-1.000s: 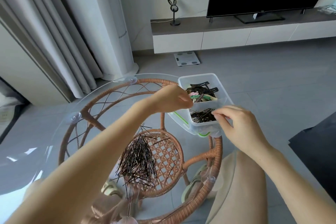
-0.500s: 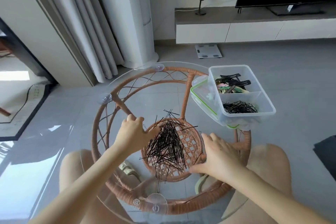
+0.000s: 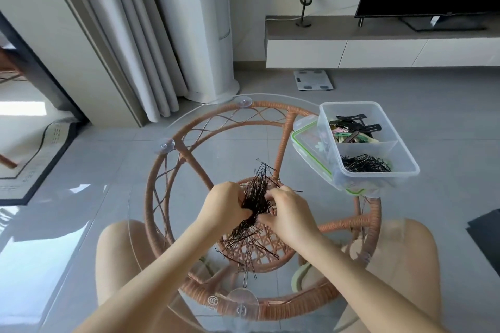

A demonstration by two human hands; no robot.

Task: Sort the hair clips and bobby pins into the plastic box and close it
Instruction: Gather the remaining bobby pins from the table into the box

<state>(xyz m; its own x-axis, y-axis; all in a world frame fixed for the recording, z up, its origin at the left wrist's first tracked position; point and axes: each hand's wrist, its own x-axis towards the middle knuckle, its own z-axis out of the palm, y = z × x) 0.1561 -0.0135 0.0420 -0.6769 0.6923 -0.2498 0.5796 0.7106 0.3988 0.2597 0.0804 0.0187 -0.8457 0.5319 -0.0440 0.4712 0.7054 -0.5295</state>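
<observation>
A heap of black bobby pins (image 3: pixel 254 197) lies on the round glass tabletop (image 3: pixel 216 154), near its middle. My left hand (image 3: pixel 223 205) and my right hand (image 3: pixel 288 211) press in on the heap from either side, fingers curled around a bunch of pins. At the table's right edge stands a clear plastic box (image 3: pixel 405 162) with a divider. Its far compartment holds black and pastel hair clips (image 3: pixel 354 130), its near one bobby pins (image 3: pixel 365 163). The green-rimmed lid (image 3: pixel 305 140) lies under the box's left side.
The glass top rests on a rattan frame (image 3: pixel 284 132) with suction cups. My knees show beneath the glass. A curtain and a white column stand behind the table. A TV bench (image 3: pixel 378 46) and a floor scale (image 3: pixel 313 80) are further back.
Both hands came back from the box to the heap, then closed in from its sides and gathered the pins into a bunch. The camera tilted down toward the table.
</observation>
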